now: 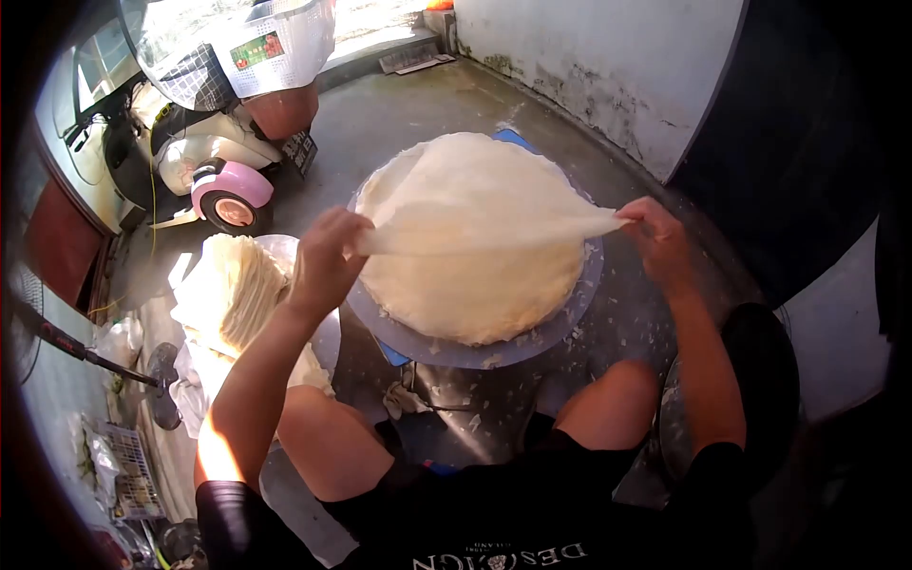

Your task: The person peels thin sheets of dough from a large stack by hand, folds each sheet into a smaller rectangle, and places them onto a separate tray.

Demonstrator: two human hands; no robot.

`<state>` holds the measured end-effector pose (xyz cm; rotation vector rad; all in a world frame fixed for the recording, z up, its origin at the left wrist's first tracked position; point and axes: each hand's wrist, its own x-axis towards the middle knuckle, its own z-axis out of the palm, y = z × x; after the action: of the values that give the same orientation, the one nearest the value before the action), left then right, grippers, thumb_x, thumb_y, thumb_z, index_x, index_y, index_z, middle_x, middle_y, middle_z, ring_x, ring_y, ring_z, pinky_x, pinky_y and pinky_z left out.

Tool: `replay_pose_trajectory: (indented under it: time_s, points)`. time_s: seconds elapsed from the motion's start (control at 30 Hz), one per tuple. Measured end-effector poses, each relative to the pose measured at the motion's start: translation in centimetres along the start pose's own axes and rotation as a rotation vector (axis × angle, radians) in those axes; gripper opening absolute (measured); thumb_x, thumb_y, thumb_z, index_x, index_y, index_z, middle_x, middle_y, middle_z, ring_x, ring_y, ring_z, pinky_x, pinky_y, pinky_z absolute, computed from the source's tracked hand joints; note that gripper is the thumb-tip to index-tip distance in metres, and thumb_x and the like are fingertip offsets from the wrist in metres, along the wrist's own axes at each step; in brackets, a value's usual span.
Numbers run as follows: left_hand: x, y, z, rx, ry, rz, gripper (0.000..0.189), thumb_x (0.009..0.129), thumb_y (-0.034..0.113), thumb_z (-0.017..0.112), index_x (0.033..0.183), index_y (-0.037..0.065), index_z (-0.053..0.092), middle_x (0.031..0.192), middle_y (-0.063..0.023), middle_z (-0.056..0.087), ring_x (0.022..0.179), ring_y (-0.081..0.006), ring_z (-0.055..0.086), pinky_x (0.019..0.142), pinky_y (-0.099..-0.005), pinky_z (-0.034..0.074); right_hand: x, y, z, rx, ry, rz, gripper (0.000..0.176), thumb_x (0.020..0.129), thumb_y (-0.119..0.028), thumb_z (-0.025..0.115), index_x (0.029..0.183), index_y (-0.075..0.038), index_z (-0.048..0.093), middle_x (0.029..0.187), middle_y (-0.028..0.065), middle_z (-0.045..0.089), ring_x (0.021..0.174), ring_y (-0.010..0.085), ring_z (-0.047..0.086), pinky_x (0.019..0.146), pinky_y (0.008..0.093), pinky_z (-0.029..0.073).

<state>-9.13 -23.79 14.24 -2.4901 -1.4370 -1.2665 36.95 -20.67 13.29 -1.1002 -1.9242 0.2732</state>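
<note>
Sheet (465, 214): thin, pale cream, slightly see-through. Raised across the middle of the round stack (456, 299), drawn taut sideways, narrowing to a pinched point at the right; far part spreads low over the stack's far side. Stack: broad, round, flat-lying, cream to pale yellow, edge a little ragged. Sits on a wider round board (439, 355), flakes scattered on its rim. Pile (228, 294) left of the board: similar pale sheets, folded, many soft layers, heaped unevenly, sunlit in part.
</note>
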Motion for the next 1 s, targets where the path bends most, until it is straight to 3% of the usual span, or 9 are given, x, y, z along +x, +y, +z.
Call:
replay_pose_trajectory:
  time_s: [0.07,0.17,0.27,0.5,0.6,0.73,0.83,0.93,1.0]
  points:
    - [-4.8,-1.3,2.7,-0.087,-0.142,-0.101,0.018,0.077,0.003,0.073,0.091,0.003,0.062,0.087,-0.0148,0.059,0.081,-0.0371,0.061,0.069,-0.0417,0.049,-3.7,2.4,2.1,-0.018,-0.17,-0.05,0.013,0.086,-0.007,0.071,0.1,-0.005,0.071,0.093,0.0073,0.069,0.093,0.0218,0.067,0.083,0.0317,0.052]
    - [-9.0,-1.4,4.1,-0.104,-0.291,-0.153,0.018,0.076,0.003,0.073,0.089,0.003,0.061,0.088,-0.0128,0.06,0.088,-0.0352,0.061,0.075,-0.043,0.05,-7.5,2.9,3.5,-0.009,-0.355,-0.001,0.013,0.081,-0.004,0.074,0.094,-0.006,0.072,0.093,0.0088,0.07,0.093,0.0268,0.067,0.082,0.0355,0.053]
    - [-9.4,-0.9,3.0,-0.098,-0.659,-0.122,0.02,0.074,0.004,0.074,0.09,0.007,0.062,0.091,-0.0094,0.06,0.092,-0.033,0.062,0.077,-0.0424,0.051,-8.9,2.9,3.6,-0.072,-0.512,-0.037,0.012,0.077,-0.003,0.076,0.088,-0.006,0.073,0.09,0.0097,0.07,0.09,0.0294,0.067,0.08,0.0382,0.053]
    - [-9.0,-0.3,0.6,-0.17,-0.837,-0.188,0.025,0.073,0.001,0.075,0.095,0.009,0.065,0.098,-0.0088,0.062,0.098,-0.0338,0.063,0.079,-0.0421,0.052,-6.3,-0.8,0.6,-0.11,-0.728,0.022,0.013,0.075,-0.006,0.075,0.088,-0.005,0.073,0.084,0.0131,0.069,0.083,0.0353,0.065,0.075,0.0414,0.052]
    - [-8.2,-0.6,-0.2,-0.232,-0.788,-0.25,0.027,0.075,0.001,0.077,0.099,0.007,0.066,0.101,-0.0115,0.066,0.098,-0.0332,0.065,0.081,-0.0397,0.053,-3.8,-1.2,0.4,-0.05,-0.642,0.07,0.011,0.079,-0.007,0.075,0.088,-0.003,0.072,0.082,0.0144,0.069,0.077,0.0302,0.066,0.071,0.0386,0.051]
    - [-2.8,-4.5,1.0,-0.267,-0.458,-0.584,0.028,0.081,0.01,0.08,0.103,0.0,0.064,0.088,-0.0038,0.069,0.082,-0.0089,0.065,0.074,-0.0307,0.053,3.0,2.6,2.9,-0.008,-0.52,0.409,0.013,0.087,-0.01,0.07,0.092,0.002,0.069,0.071,0.0059,0.067,0.068,0.0111,0.061,0.065,0.032,0.049]
    - [-0.5,-10.8,5.1,-0.597,-0.295,-0.706,0.035,0.086,0.007,0.075,0.115,-0.003,0.058,0.094,-0.0071,0.069,0.088,-0.0116,0.065,0.079,-0.029,0.053,7.0,8.7,7.1,0.053,-0.471,0.525,0.025,0.088,-0.017,0.071,0.102,0.003,0.07,0.083,0.0057,0.068,0.072,0.0121,0.062,0.069,0.0325,0.052]
    - [-1.3,-14.1,8.4,-0.473,-0.272,-0.748,0.042,0.086,0.012,0.076,0.121,-0.001,0.058,0.095,-0.009,0.07,0.09,-0.0173,0.067,0.082,-0.0318,0.054,5.6,14.9,11.1,0.008,-0.356,0.553,0.036,0.089,-0.023,0.074,0.112,0.004,0.068,0.092,0.0088,0.07,0.079,0.0148,0.064,0.075,0.0327,0.054]
    - [-3.7,-13.9,9.4,-0.134,-0.088,-0.598,0.05,0.084,0.022,0.079,0.124,-0.001,0.059,0.096,-0.0112,0.071,0.09,-0.0235,0.068,0.083,-0.0348,0.054,3.5,15.3,11.0,0.009,-0.254,0.623,0.053,0.089,-0.03,0.076,0.127,0.004,0.063,0.1,0.0115,0.072,0.089,0.0191,0.066,0.081,0.0329,0.054]
